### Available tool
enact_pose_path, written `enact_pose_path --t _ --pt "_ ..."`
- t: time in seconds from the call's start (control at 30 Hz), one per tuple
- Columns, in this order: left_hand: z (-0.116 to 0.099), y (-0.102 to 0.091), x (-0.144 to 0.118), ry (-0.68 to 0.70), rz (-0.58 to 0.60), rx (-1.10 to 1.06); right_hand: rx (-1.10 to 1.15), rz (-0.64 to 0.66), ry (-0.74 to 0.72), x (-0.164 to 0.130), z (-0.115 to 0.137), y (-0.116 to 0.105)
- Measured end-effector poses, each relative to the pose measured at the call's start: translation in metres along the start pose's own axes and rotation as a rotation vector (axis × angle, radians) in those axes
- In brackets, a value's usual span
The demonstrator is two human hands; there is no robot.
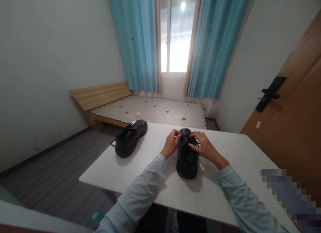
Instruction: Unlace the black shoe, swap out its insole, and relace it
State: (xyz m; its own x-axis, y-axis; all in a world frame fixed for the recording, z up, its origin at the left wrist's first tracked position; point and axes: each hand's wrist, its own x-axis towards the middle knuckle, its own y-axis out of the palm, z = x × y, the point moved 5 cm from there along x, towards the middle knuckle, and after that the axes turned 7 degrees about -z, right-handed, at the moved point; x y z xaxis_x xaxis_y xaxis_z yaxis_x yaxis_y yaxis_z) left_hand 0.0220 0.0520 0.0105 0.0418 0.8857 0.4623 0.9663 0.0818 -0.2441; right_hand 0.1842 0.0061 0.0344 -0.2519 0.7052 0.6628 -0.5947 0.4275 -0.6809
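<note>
A black lace-up shoe [187,166] stands upright on the white table [152,172], heel toward me and toe toward the window. At its left side, my left hand [173,142] pinches by the lacing, its fingertips closed on what looks like a shoelace. Over the right side of the lacing is my right hand [204,146]; thumb and fingers are apart, touching the shoe near its opening. Loops of dark lace [197,141] show beside the right fingers. A second black shoe [129,142] rests on the table at the left, a lace hanging past its heel.
Beyond the table is a low bed [165,109] with a patterned mattress and a white remote control [138,115] on it. Blue curtains [140,42] flank the window. A wooden door [293,102] with a black handle is at the right. A pixelated patch covers the lower right.
</note>
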Motion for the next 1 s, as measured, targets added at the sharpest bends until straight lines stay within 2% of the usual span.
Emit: enact_pose_path --t 0.2,0.43,0.53,0.8,1.0 --pt "-0.001 0.0 0.0 0.027 0.035 -0.006 -0.008 0.005 0.0 0.0 -0.001 0.001" --pt "-0.009 -0.001 0.0 0.025 0.138 -0.175 0.001 0.005 -0.002 0.0 -0.002 0.001" --pt "-0.008 -0.006 0.002 0.022 0.108 -0.163 0.007 -0.002 -0.004 0.0 -0.002 0.0" --pt "0.0 -0.011 0.003 0.053 0.052 0.054 0.008 -0.018 0.022 -0.001 -0.002 -0.001" --pt "0.002 -0.009 0.003 0.024 0.037 0.021 0.004 -0.027 0.029 -0.002 -0.004 0.0"
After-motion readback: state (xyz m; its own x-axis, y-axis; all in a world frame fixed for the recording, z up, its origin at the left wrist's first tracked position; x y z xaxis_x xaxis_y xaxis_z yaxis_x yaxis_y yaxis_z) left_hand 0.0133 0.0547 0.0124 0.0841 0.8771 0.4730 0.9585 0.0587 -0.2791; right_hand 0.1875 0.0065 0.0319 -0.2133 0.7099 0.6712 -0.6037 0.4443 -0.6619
